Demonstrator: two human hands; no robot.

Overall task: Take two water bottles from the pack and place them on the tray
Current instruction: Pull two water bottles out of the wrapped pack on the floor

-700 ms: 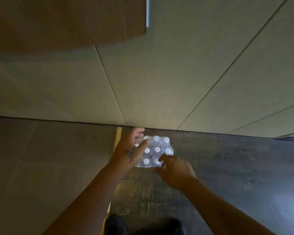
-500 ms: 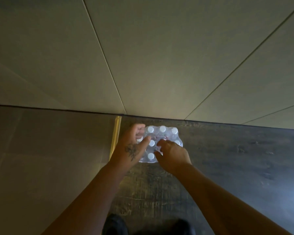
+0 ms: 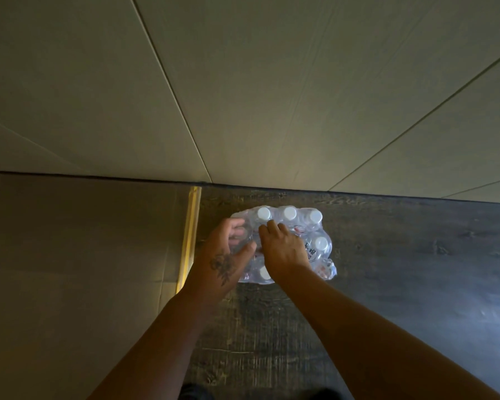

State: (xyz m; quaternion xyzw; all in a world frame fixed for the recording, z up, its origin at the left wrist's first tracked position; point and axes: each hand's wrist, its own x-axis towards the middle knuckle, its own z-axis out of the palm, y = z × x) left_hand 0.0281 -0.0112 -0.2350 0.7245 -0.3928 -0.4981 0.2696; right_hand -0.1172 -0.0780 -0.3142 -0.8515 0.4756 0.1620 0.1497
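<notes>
On the dark floor (image 3: pixel 387 284) by the far wall, the shrink-wrapped pack (image 3: pixel 306 243) sits under both hands: left hand (image 3: pixel 224 261) fingers curl on its left wrap, right hand (image 3: pixel 283 249) fingers press its top.

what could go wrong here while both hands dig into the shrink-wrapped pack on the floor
1. The plastic wrap still encloses the pack of water bottles; a sudden tear could let bottles tip or roll across the dark floor.
2. The right hand and left hand cover the middle caps, so the grip is partly blind.
3. No tray is in view, so carrying comes next.
</notes>
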